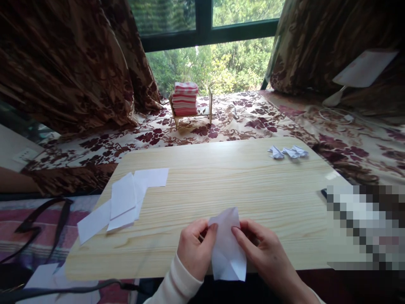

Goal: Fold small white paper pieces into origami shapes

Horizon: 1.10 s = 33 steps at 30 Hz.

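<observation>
A partly folded white sheet of paper (pixel 228 245) stands near the front edge of the light wooden table (pixel 221 181). My left hand (pixel 195 250) pinches its left side with thumb and fingers closed on it. My right hand (pixel 264 253) grips its right side the same way. Several loose white paper sheets (pixel 123 202) lie fanned out at the table's left. Small folded paper figures (pixel 288 152) rest at the far right corner.
A small wooden rack with stacked red-and-white cloth (pixel 186 101) stands on the floral bedspread (pixel 253 118) beyond the table. Brown patterned curtains (pixel 69 59) flank a window. A black cable (pixel 63 289) runs below the table's front left. A blurred patch covers the right edge.
</observation>
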Each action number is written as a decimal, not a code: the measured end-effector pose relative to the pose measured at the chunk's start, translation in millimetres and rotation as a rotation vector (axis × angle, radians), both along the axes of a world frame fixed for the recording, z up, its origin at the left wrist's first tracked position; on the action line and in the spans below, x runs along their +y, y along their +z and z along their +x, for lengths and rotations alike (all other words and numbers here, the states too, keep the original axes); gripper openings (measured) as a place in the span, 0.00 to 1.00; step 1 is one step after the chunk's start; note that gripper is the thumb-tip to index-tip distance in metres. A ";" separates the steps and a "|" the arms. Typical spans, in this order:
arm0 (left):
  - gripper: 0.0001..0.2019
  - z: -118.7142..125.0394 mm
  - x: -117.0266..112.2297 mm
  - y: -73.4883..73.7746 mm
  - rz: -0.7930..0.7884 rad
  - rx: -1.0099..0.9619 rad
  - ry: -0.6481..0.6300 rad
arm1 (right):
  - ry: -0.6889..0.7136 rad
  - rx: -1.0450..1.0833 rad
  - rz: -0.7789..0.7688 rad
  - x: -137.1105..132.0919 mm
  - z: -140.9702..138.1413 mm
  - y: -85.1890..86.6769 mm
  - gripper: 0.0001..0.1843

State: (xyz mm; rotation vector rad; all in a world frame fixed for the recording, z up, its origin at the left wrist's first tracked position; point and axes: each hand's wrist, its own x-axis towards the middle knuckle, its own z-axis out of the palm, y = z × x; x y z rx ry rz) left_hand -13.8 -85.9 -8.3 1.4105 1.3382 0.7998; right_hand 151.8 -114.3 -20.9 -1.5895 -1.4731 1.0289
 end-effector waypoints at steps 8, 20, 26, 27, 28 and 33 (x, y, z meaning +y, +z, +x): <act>0.07 -2.0 -0.9 -10.2 0.541 0.574 0.003 | 0.002 -0.248 0.202 4.9 -3.8 -3.5 0.09; 0.10 10.0 14.4 -16.9 0.565 0.703 0.070 | 0.048 -0.417 0.349 10.4 -6.7 -6.7 0.08; 0.06 2.8 8.0 -17.6 0.580 0.668 0.053 | 0.053 -0.466 0.431 14.4 -10.3 -11.7 0.11; 0.04 -0.7 6.0 -17.6 0.590 0.647 0.048 | 0.052 -0.473 0.437 14.7 -10.5 -12.1 0.11; 0.02 -4.2 4.0 -17.8 0.604 0.626 0.043 | 0.052 -0.476 0.442 14.9 -10.6 -12.4 0.11; 0.04 -11.8 0.2 -19.6 0.679 0.597 0.059 | 0.053 -0.477 0.462 15.0 -10.6 -12.8 0.11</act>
